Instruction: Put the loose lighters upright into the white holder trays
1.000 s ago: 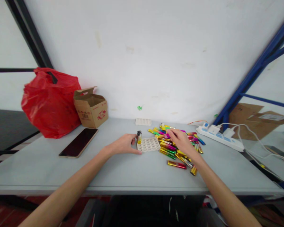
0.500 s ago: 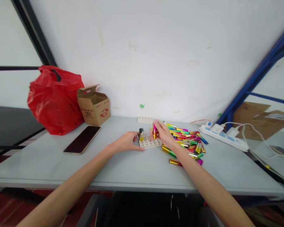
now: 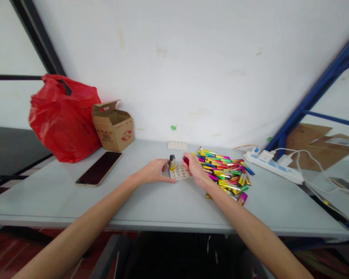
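A white tray (image 3: 180, 173) with rows of round holes lies on the grey table. One yellow lighter with a black top (image 3: 172, 163) stands upright at its left back corner. My left hand (image 3: 155, 171) is at the tray's left edge, thumb and fingers spread apart around that corner. Over the tray's right part, my right hand (image 3: 194, 166) is closed on a red lighter (image 3: 186, 160), mostly hidden by the fingers. Just right of it spreads a pile of shiny coloured lighters (image 3: 225, 170).
A second white tray (image 3: 177, 145) lies by the wall. On the left are a dark phone (image 3: 99, 168), an open cardboard box (image 3: 118, 131) and a red plastic bag (image 3: 64, 120). A white power strip (image 3: 275, 166) with cables sits at the right.
My right hand has moved slightly left and turned over the tray, and the lighter in it now shows only its end. More of the pile is uncovered. My left hand has stayed at the tray's edge.
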A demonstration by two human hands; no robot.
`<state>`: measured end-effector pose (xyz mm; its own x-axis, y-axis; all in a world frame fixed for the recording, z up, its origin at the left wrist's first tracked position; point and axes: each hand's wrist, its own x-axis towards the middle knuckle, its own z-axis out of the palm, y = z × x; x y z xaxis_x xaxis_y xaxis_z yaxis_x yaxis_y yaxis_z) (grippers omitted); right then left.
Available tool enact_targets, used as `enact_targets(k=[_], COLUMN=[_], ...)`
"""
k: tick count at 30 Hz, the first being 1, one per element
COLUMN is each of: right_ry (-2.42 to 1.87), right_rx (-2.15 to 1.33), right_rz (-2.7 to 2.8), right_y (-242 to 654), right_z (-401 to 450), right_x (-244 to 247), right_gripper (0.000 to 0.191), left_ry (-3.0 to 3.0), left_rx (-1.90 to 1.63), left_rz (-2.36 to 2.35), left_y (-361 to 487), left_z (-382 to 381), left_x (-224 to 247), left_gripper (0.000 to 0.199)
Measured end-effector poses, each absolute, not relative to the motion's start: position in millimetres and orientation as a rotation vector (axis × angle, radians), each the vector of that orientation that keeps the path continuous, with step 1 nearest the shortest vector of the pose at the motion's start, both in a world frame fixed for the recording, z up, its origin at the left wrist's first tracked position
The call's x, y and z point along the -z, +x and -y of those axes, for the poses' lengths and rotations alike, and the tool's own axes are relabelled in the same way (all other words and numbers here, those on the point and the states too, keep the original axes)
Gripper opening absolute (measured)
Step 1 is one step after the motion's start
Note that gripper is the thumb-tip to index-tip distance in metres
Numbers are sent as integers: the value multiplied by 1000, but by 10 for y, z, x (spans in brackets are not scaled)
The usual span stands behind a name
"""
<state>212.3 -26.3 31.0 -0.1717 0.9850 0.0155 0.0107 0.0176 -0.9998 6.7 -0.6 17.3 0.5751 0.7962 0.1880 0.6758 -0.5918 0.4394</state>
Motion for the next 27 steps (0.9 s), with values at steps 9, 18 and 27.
enact_targets(k=[9,18,27], right_ry=[-1086,-995,-1098], right_rx=[-1241,-390,-448], right_rz=[1475,1989,2034], right_y=[2169,2282,2248], right_z=[224,241,285], right_x=[-207,-242,-257], right_gripper=[61,47,37], left_ry=[2495,2472,2486], left_rx=[-516,-548,-518], left_rz=[-1178,-1160,-1149], left_y=[83,70,71], left_z=[25,24,25], left_x=[-218,-201,-208], left_gripper=[62,63,68])
